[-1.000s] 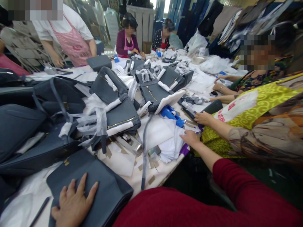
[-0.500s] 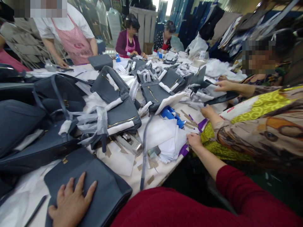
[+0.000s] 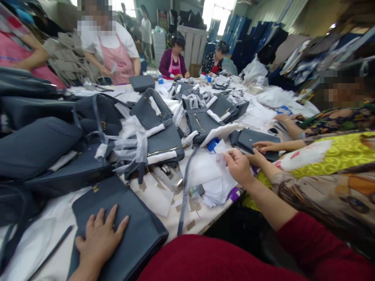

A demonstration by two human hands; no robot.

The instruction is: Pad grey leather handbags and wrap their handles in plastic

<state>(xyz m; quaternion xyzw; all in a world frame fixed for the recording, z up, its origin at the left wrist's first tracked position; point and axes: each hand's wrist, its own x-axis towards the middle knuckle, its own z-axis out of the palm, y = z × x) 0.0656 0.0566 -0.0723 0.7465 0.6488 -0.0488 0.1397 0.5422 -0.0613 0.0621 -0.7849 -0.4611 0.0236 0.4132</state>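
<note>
My left hand (image 3: 101, 238) lies flat with fingers spread on a dark blue-grey handbag (image 3: 134, 222), which rests on its side at the table's near edge. A small gold-coloured fitting shows near the bag's far corner. My right hand (image 3: 238, 168) is raised over a stack of white sheets (image 3: 215, 191), its fingertips pinching a thin, translucent white sheet (image 3: 220, 153). A blue tape dispenser (image 3: 213, 144) is partly hidden behind that sheet. To the left of the stack, a dark strap (image 3: 185, 195) hangs down across the table.
Several dark bags with white-wrapped handles and gold zips (image 3: 164, 150) crowd the table. A clear tape dispenser (image 3: 172, 177) sits left of the strap. Close on my right, a co-worker's hands (image 3: 260, 150) handle a dark wallet-like piece (image 3: 254, 140). Other people work around the table.
My right hand has risen from the table edge and moved away from me, now with a thin white sheet in its fingers. My left hand stays on the bag. The view has shifted slightly.
</note>
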